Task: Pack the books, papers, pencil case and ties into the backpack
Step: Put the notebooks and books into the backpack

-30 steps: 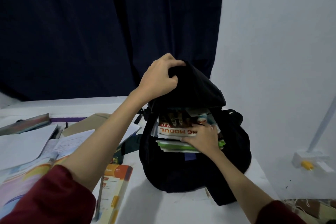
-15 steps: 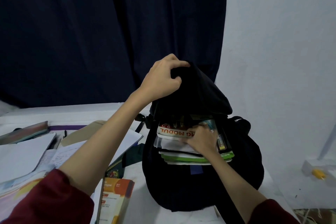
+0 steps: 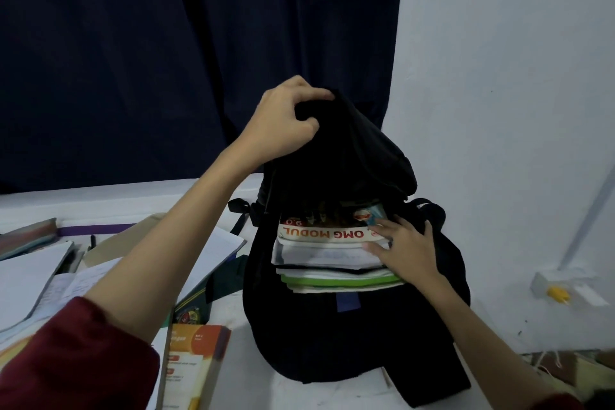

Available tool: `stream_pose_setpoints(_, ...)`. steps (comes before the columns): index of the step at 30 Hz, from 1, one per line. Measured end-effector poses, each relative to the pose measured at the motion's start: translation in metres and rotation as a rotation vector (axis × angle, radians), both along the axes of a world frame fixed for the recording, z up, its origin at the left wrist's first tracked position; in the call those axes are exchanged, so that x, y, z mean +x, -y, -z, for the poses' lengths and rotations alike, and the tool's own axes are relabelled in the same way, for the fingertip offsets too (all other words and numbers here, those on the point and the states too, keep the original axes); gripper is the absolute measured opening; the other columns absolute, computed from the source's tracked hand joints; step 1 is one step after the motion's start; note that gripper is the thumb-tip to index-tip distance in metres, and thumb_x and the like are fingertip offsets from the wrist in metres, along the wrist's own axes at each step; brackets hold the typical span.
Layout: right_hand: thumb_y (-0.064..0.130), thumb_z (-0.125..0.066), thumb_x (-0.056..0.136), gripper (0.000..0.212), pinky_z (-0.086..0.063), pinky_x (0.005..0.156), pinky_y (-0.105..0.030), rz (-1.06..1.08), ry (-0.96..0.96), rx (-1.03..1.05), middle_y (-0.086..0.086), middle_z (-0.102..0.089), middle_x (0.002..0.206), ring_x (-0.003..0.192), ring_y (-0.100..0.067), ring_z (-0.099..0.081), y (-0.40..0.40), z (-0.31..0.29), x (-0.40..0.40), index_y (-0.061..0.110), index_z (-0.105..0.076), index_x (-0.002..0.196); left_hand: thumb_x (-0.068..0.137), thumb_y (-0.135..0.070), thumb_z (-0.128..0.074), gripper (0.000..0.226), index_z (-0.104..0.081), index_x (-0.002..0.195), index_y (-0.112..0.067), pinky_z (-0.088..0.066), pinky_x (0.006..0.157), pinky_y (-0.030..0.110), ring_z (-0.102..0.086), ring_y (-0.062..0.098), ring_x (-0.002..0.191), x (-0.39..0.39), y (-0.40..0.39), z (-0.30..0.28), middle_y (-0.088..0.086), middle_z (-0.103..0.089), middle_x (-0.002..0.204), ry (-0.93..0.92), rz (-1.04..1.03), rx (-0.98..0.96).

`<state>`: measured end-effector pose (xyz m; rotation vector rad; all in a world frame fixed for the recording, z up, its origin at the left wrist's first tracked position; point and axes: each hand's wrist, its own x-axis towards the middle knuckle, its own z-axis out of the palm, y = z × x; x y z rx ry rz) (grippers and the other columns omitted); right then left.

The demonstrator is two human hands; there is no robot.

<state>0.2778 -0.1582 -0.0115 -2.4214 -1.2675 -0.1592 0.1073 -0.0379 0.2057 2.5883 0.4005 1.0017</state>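
Several loose papers [image 3: 30, 276] and open notebooks piled at far left on the white table [image 3: 166, 196], a striped pencil case [image 3: 28, 238] lying at the back edge of the pile, a purple strip [image 3: 96, 229] just beyond it. Further in, a tan envelope [image 3: 133, 240] under more white sheets [image 3: 213, 250], then a dark green tie [image 3: 213, 289] with an embroidered badge draped off the stack toward the table front. Below that, an orange-and-white book [image 3: 194, 363] lying flat near the front edge, just left of the bag. Crossing above all of it, a maroon-sleeved forearm reaching up to the left hand [image 3: 283, 130], fingers curled tight round the bunched top flap of the black backpack [image 3: 349, 326], lifting it high and keeping the mouth wide. Inside the opening, a stack of books [image 3: 326, 256] standing on edge, a red-and-white cover reading OMG MODUL upside down at the back, white page blocks in the middle, a green-edged one nearest the front. On the right end of that stack, the right hand [image 3: 406, 250], fingers straight and spread, pressing flat against the book edges, gripping nothing. Right of the bag, bare white wall, a pale rod [image 3: 589, 210] leaning down to a small white block with a yellow piece [image 3: 559, 293] on it.
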Motion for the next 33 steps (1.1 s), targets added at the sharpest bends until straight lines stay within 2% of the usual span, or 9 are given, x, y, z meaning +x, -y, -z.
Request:
stream_pose_setpoints(7, 0.030, -0.074, 0.078, 0.039, -0.027, 0.102, -0.059, 0.149, 0.103, 0.175, -0.008, -0.066, 0.114, 0.111, -0.032, -0.054, -0.010, 0.011, -0.013, 0.010, -0.068, 0.112, 0.083, -0.001, -0.055, 0.043, -0.064, 0.120, -0.021, -0.043, 0.075, 0.014, -0.051, -0.001, 0.082, -0.006, -0.002, 0.005, -0.020, -0.048, 0.092, 0.001, -0.013, -0.009)
stream_pose_setpoints(11, 0.032, -0.072, 0.080, 0.038, -0.019, 0.105, -0.062, 0.164, 0.075, 0.149, -0.005, -0.066, 0.114, 0.113, -0.030, -0.053, -0.011, 0.011, -0.012, 0.011, -0.068, 0.112, 0.083, -0.002, -0.054, 0.044, -0.064, 0.121, -0.022, -0.041, 0.078, 0.014, -0.050, -0.002, 0.083, -0.010, -0.003, 0.007, -0.022, -0.047, 0.092, -0.012, -0.038, -0.026)
stream_pose_setpoints(13, 0.034, -0.071, 0.080, 0.034, -0.026, 0.101, -0.058, 0.146, 0.107, 0.215, -0.007, -0.068, 0.109, 0.107, -0.032, -0.056, -0.008, 0.010, -0.016, 0.011, -0.071, 0.105, 0.083, -0.003, -0.055, 0.045, -0.064, 0.122, -0.022, -0.041, 0.078, 0.013, -0.050, -0.001, 0.085, -0.012, -0.004, 0.010, -0.022, -0.047, 0.092, -0.016, -0.043, -0.049)
stream_pose_setpoints(15, 0.040, -0.063, 0.081, 0.033, -0.040, 0.087, -0.046, 0.124, 0.184, 0.407, -0.007, -0.071, 0.093, 0.089, -0.031, -0.059, -0.001, 0.007, -0.025, 0.010, -0.074, 0.090, 0.083, -0.003, -0.055, 0.044, -0.064, 0.122, -0.023, -0.041, 0.081, 0.013, -0.050, 0.000, 0.088, -0.016, -0.005, 0.015, -0.022, -0.047, 0.093, -0.019, -0.047, -0.073)
stream_pose_setpoints(17, 0.037, -0.056, 0.084, 0.034, -0.037, 0.073, -0.033, 0.097, 0.282, 0.699, -0.005, -0.068, 0.078, 0.074, -0.025, -0.056, 0.007, -0.003, -0.043, 0.009, -0.072, 0.077, 0.084, -0.004, -0.056, 0.043, -0.064, 0.121, -0.024, -0.040, 0.082, 0.010, -0.049, -0.001, 0.090, -0.021, -0.007, 0.023, -0.023, -0.047, 0.093, -0.022, -0.050, -0.101)
stream_pose_setpoints(20, 0.018, -0.061, 0.086, 0.024, -0.033, 0.070, -0.030, 0.012, 0.313, 1.057, -0.007, -0.060, 0.068, 0.069, -0.019, -0.047, 0.013, -0.035, -0.069, 0.004, -0.064, 0.067, 0.083, -0.004, -0.057, 0.041, -0.065, 0.119, -0.022, -0.037, 0.077, 0.001, -0.050, -0.001, 0.088, -0.033, -0.010, 0.044, -0.023, -0.047, 0.094, -0.043, -0.067, -0.152)
stream_pose_setpoints(22, 0.015, -0.061, 0.085, 0.024, -0.032, 0.069, -0.030, -0.064, 0.283, 1.139, -0.008, -0.056, 0.066, 0.068, -0.021, -0.046, 0.010, -0.053, -0.085, 0.003, -0.058, 0.064, 0.082, -0.002, -0.059, 0.039, -0.067, 0.116, -0.020, -0.035, 0.073, 0.000, -0.051, 0.004, 0.088, -0.047, -0.015, 0.067, -0.019, -0.049, 0.093, -0.063, -0.098, -0.209)
stream_pose_setpoints(29, 0.019, -0.060, 0.082, 0.020, -0.032, 0.072, -0.029, -0.278, 0.214, 0.943, -0.001, -0.056, 0.067, 0.071, -0.019, -0.049, -0.036, -0.046, -0.162, 0.008, -0.059, 0.065, 0.090, -0.006, -0.062, 0.028, -0.067, 0.113, -0.020, -0.045, 0.078, 0.009, -0.061, -0.004, 0.086, -0.145, -0.020, 0.137, -0.001, -0.066, 0.113, -0.253, 0.095, -0.606)
stream_pose_setpoints(33, 0.025, -0.054, 0.083, 0.025, -0.031, 0.070, -0.029, -0.394, 0.167, 0.710, 0.003, -0.054, 0.063, 0.069, -0.017, -0.048, -0.070, -0.024, -0.229, 0.013, -0.055, 0.061, 0.091, -0.004, -0.060, 0.024, -0.068, 0.099, -0.025, -0.048, 0.083, 0.022, -0.063, -0.006, 0.087, -0.243, -0.063, 0.176, -0.005, -0.067, 0.107, -0.213, -0.184, -0.718)
